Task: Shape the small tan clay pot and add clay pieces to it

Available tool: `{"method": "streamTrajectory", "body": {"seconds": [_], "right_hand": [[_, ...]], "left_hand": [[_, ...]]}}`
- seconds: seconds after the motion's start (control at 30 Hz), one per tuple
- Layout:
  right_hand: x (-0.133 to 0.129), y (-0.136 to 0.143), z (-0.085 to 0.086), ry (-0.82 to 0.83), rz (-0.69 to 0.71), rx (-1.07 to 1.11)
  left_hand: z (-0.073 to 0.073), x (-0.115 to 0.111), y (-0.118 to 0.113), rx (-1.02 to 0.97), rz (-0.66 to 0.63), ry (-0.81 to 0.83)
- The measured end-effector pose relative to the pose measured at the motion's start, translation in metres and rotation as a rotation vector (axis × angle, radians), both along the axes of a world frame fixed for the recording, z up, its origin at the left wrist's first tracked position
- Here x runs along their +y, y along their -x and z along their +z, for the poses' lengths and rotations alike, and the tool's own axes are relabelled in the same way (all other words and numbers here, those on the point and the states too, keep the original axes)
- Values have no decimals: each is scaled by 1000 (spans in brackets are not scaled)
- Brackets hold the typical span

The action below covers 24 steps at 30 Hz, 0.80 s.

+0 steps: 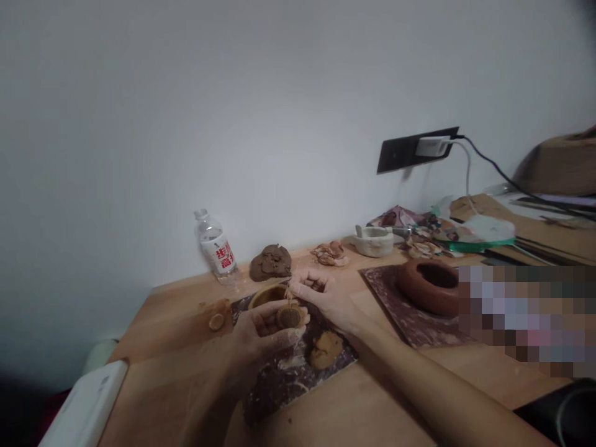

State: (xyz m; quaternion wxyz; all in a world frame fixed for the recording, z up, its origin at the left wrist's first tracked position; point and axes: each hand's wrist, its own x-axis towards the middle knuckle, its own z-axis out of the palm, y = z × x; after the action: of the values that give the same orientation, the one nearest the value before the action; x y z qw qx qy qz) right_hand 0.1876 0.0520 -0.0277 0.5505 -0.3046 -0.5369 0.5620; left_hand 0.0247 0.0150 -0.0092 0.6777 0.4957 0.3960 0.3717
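Note:
My left hand [265, 329] holds a small round clay piece [289, 316] with a darker, ridged-looking face. Just above it, my right hand [321, 292] has its fingertips pinched together at a thin strand or tool, too small to make out, which reaches the top of the piece. Behind my left hand, a yellowish clay ring or bowl [261, 298] rests on a dark marbled board [279, 388]. A flattened lump of tan clay [326, 349] lies on that board, below my right wrist.
A water bottle [218, 249], a brown clay lump [271, 262] and a whitish bowl [374, 241] stand along the wall. At right, a reddish clay ring [426, 285] sits on another board [386, 310]. A white box [86, 403] is at lower left.

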Motion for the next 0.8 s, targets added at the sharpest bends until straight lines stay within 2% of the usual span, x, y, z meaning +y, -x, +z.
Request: {"method": "streamTrajectory", "body": {"seconds": [0.8], "right_hand": [[-1,-2,3,-102,-60,-108]], "left_hand": [[-2,-1,1,24,1,-12]]}}
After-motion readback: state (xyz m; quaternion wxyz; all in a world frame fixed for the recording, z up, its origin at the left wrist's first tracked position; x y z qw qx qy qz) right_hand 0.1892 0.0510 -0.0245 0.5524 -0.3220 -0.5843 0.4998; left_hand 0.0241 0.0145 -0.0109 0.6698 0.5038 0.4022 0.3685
